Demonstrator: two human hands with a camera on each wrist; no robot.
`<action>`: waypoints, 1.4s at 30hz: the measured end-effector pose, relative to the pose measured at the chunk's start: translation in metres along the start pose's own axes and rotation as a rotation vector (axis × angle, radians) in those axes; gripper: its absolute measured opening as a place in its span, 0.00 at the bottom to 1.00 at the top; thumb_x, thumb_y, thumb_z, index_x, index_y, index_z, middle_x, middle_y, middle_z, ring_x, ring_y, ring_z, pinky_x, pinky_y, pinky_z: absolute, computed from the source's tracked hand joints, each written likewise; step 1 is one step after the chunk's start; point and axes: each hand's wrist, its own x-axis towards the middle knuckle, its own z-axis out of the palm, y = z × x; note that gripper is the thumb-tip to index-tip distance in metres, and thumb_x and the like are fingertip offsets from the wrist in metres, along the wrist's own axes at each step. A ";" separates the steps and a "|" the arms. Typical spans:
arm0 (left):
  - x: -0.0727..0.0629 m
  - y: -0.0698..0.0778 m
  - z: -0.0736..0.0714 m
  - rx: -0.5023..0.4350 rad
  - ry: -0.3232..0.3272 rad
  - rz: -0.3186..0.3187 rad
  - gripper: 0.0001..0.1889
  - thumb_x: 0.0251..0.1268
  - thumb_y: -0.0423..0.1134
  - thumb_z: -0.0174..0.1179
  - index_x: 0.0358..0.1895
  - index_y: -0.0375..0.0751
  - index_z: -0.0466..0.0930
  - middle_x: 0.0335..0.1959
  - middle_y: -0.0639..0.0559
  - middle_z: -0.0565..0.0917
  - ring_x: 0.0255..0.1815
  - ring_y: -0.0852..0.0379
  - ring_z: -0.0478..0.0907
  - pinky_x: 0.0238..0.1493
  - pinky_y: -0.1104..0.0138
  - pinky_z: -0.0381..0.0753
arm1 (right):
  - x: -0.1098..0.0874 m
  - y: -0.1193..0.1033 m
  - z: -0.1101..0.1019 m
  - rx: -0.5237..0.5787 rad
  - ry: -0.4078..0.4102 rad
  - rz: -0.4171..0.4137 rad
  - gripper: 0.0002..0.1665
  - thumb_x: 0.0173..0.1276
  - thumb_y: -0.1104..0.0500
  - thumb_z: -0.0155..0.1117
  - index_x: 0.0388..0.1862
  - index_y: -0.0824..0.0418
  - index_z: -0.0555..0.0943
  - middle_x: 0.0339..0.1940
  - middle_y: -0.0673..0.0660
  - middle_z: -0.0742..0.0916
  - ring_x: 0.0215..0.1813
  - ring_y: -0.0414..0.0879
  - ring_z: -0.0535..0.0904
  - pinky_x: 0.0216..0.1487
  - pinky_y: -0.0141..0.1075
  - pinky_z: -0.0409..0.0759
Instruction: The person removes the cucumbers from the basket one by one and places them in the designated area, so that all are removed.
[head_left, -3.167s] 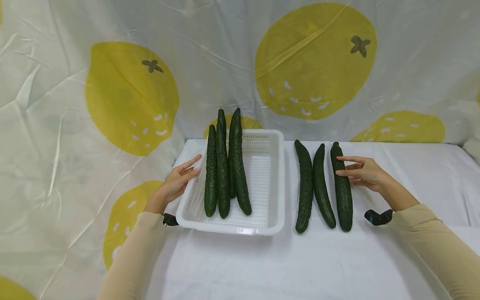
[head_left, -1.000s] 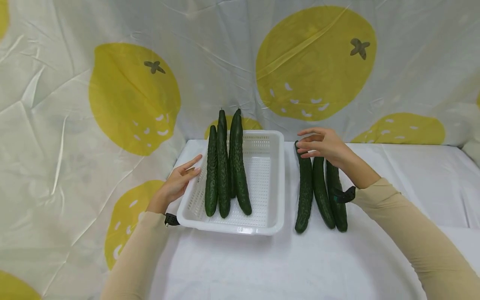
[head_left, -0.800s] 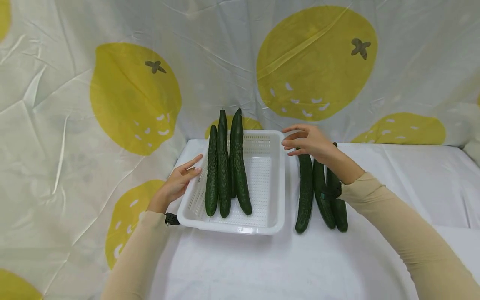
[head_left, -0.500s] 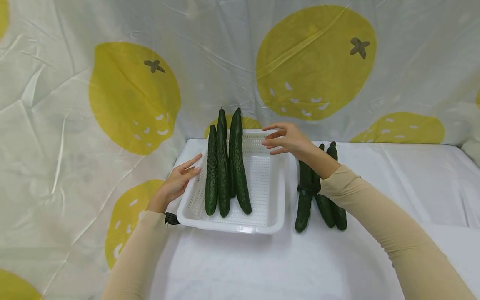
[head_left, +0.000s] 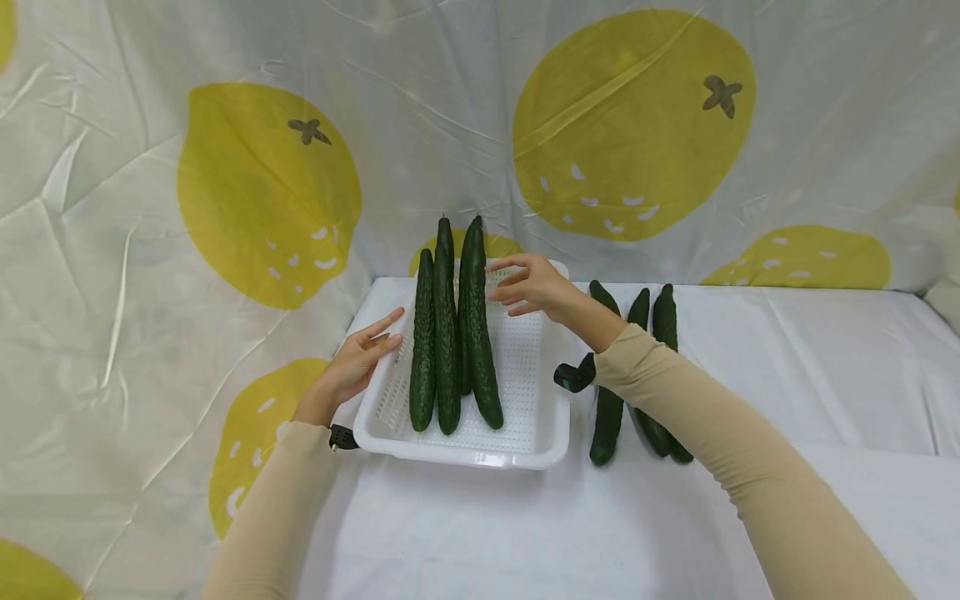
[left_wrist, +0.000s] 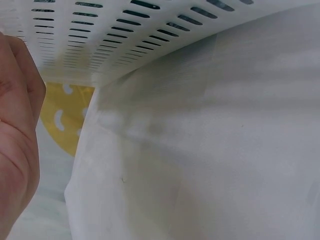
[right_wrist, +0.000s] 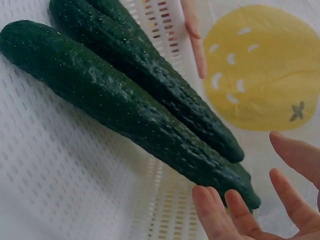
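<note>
A white perforated basket (head_left: 480, 458) holds several dark green cucumbers, leaning with their far ends above the back rim. My left hand (head_left: 352, 371) rests against the basket's left side, fingers straight. In the left wrist view, part of the left hand (left_wrist: 17, 120) shows beside the slotted wall. My right hand (head_left: 536, 287) is over the basket's far part, fingers spread and holding nothing. Its fingertips are right at the upper part of the rightmost cucumber (head_left: 482, 350) in the basket. In the right wrist view, the fingers (right_wrist: 210, 212) overlap that cucumber's tapered end.
Three more cucumbers lie side by side right of the basket: a left one (head_left: 606, 425), a middle one (head_left: 639, 308) and a right one (head_left: 664, 312), partly hidden by my right sleeve. White cloth (head_left: 465, 533) covers the table. A lemon-print curtain (head_left: 435, 108) hangs behind.
My right hand has left the rightmost cucumber on the table and moved left to the cucumbers in the basket. That table cucumber shifted slightly left. The left hand stays put.
</note>
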 end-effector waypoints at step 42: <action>-0.003 0.000 0.003 0.009 -0.009 0.012 0.33 0.79 0.39 0.52 0.81 0.48 0.51 0.60 0.46 0.76 0.60 0.42 0.76 0.48 0.61 0.83 | 0.035 0.031 0.045 0.096 0.090 0.139 0.34 0.61 0.77 0.69 0.63 0.53 0.80 0.43 0.60 0.77 0.41 0.55 0.75 0.42 0.53 0.81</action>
